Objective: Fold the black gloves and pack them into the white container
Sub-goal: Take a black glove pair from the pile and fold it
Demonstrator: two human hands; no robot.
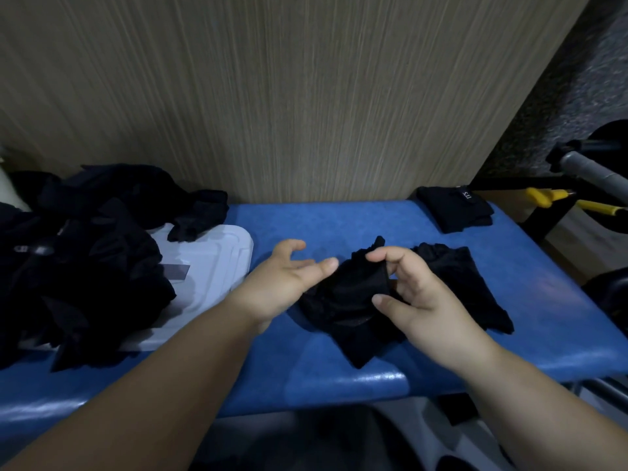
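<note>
1. Much of the white container [217, 260] is covered by a heap of black gloves [85, 260]. Only a flat, ribbed white surface with a rounded corner is seen, and whether it is a lid or a tray cannot be told.
2. Single gloves in the heap cannot be told apart in the dim light. The heap is cut off by the left edge of the view.
3. The heap is piled on the container and spills over its near side onto the blue bench [339, 219].
4. A black glove [343, 300] lies at the middle of the bench. Its upper edge is pinched between the thumb and fingers of the right hand [418, 297], by which part of it is hidden.
5. The left hand [285, 283] is held open just left of that glove, fingers spread and slightly bent. Whether its fingertips touch the cloth cannot be made out.
6. A second glove [469, 283] is laid flat just beside the held one, on its right. A folded glove [455, 209] bearing a small label is set at the far right corner.
7. The bench is backed by a wood panel [306, 96]. Bare blue surface is seen between the container and the held glove and along the near edge.
8. Past the right edge, a yellow-handled tool [550, 198] and a grey bar [591, 171] are partly cut off.
</note>
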